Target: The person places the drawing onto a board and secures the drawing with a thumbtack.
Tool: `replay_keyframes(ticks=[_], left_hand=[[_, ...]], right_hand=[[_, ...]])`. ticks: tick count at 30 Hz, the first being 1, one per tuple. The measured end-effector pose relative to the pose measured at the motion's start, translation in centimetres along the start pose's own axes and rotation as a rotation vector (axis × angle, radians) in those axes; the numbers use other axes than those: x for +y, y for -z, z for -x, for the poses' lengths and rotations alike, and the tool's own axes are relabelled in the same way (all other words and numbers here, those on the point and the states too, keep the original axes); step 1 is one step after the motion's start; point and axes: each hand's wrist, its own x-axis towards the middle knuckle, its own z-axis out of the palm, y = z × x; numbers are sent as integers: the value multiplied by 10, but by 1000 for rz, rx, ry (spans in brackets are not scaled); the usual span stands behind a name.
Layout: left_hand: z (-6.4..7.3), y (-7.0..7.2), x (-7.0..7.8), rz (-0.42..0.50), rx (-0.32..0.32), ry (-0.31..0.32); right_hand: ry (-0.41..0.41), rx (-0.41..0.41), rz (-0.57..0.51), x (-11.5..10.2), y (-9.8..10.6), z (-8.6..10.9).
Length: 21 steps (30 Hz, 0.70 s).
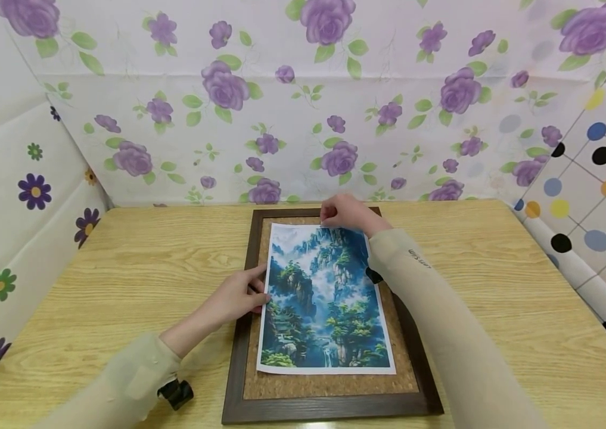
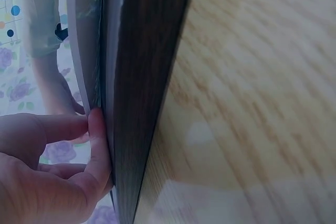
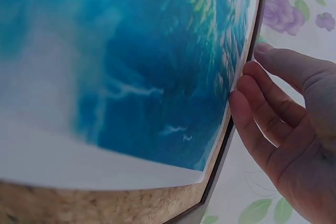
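Head view: wood-grain desk (image 1: 163, 256), backed by a purple-floral sheet (image 1: 276, 119). Brown frame (image 1: 329, 410) flat on the desk, cork panel (image 1: 329, 388) inside it. Landscape print (image 1: 324, 304) lies over the cork, mostly within the frame; bare cork shows along the near side and near right. Left hand (image 1: 238, 295) reaches over the frame's left bar to the print's left edge. Right hand (image 1: 348, 213) is at the far edge, fingers bent.

Left wrist view: left hand pinches the print's edge between thumb and fingertips; paper stands a little above the frame here.

Right wrist view: right hand's fingertips meet the far edge, thumb close by; cannot tell whether it grips the paper or merely touches it. White margin borders the picture; cork shows beside it.
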Motion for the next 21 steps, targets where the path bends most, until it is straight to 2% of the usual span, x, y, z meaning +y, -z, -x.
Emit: replay_keyframes(ticks=[5, 11, 16, 21], left_hand=[[0, 0, 0, -11, -4, -1], [-1, 0, -1, -25, -7, -10], [-1, 0, -2, -31, -16, -36], [0, 1, -1, -45, -18, -50]], right_hand=[[-6, -24, -10, 1, -1, -1], [-8, -59, 28, 1, -1, -3], [13, -74, 105, -5, 0, -4], [69, -83, 217, -13, 2, -5]])
